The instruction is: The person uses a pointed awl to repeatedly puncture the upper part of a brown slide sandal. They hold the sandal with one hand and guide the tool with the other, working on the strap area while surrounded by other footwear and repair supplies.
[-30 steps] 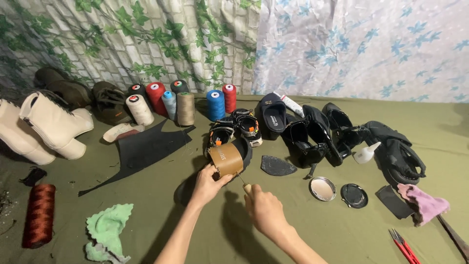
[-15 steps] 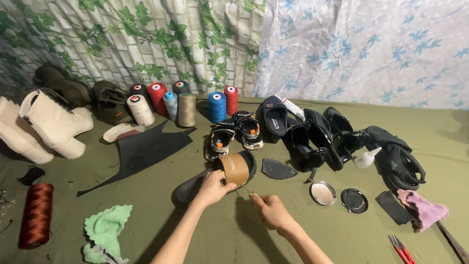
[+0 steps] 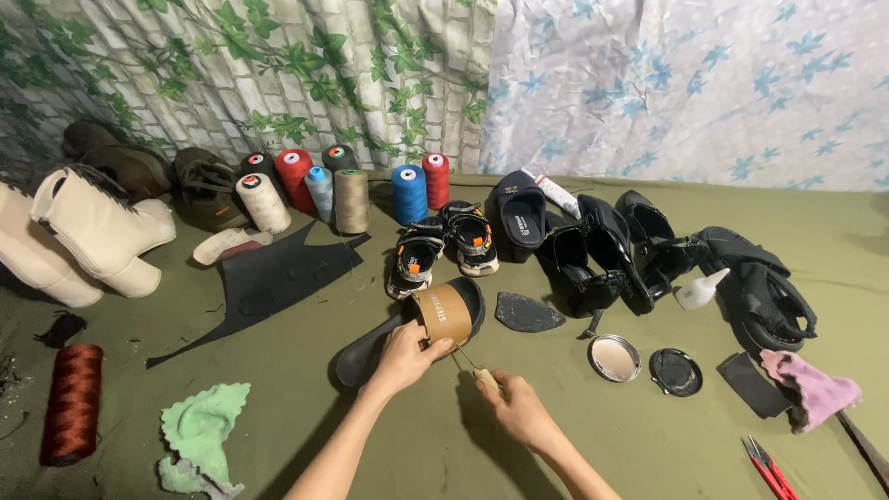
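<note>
A green cloth (image 3: 389, 444) covered the floor. On it, in the middle, lay a black sandal (image 3: 370, 347) with a tan strap (image 3: 448, 315). The left hand (image 3: 405, 356) pinched that strap's edge. The right hand (image 3: 520, 409) had its fingers closed around an awl (image 3: 474, 368), tip near the strap.

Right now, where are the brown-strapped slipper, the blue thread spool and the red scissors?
Slipper (image 3: 444, 313), head view, on its tan strap.
Blue thread spool (image 3: 408, 196), head view, mid-side of the cone.
Red scissors (image 3: 765, 466), head view, on the handles.
</note>
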